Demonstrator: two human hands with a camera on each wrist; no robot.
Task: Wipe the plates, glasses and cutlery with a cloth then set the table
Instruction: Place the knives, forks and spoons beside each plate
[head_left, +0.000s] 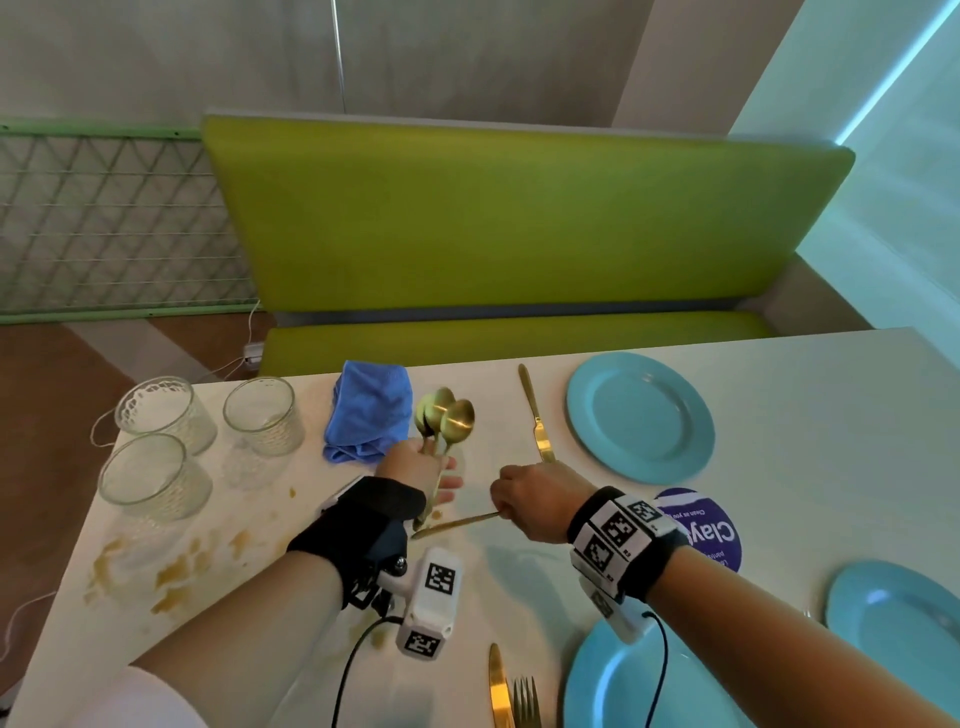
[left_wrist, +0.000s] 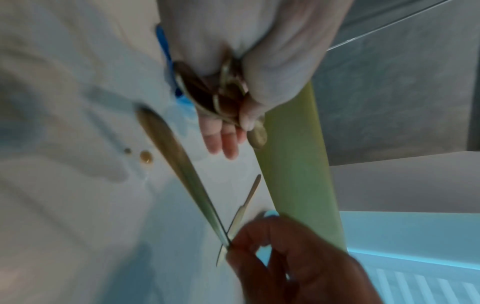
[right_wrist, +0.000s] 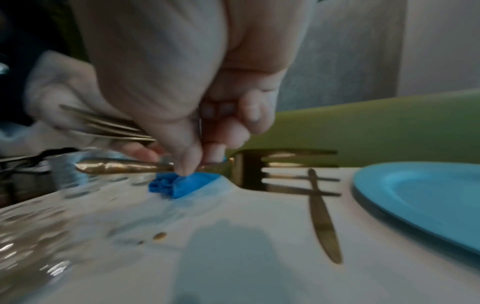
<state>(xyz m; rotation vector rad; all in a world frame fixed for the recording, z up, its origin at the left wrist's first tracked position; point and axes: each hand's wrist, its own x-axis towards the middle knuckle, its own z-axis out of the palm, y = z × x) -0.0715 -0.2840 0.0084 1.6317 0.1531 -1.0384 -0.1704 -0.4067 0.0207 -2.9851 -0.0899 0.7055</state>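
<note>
Gripping a bunch of gold spoons in the left hand, bowls up and fanned, handles pressed between thumb and palm with the outer fingers left straighter. Pinching a gold fork at its neck in the right hand, thumb and fingertips closed tight on the metal, prongs pointing toward the far blue plate, handle reaching back toward the left wrist. Holding both just above the white table, near its middle, between the blue cloth and the plate.

Shiny and smooth on all the cutlery, brassy gold, the spoon bowls oval, the fork flat with long straight prongs. Lying flat beside the far plate, a gold knife, slim and tapered. Crumpled in soft folds near the far edge, the cloth. Standing at the left corner, three clear glasses, short and dimpled. Spattered across the tabletop below them, brownish stains. Set at the near edge, two more round blue plates, with another knife and fork side by side left of one. Stuck between the plates, a round purple sticker. Behind the table, a padded green bench.
</note>
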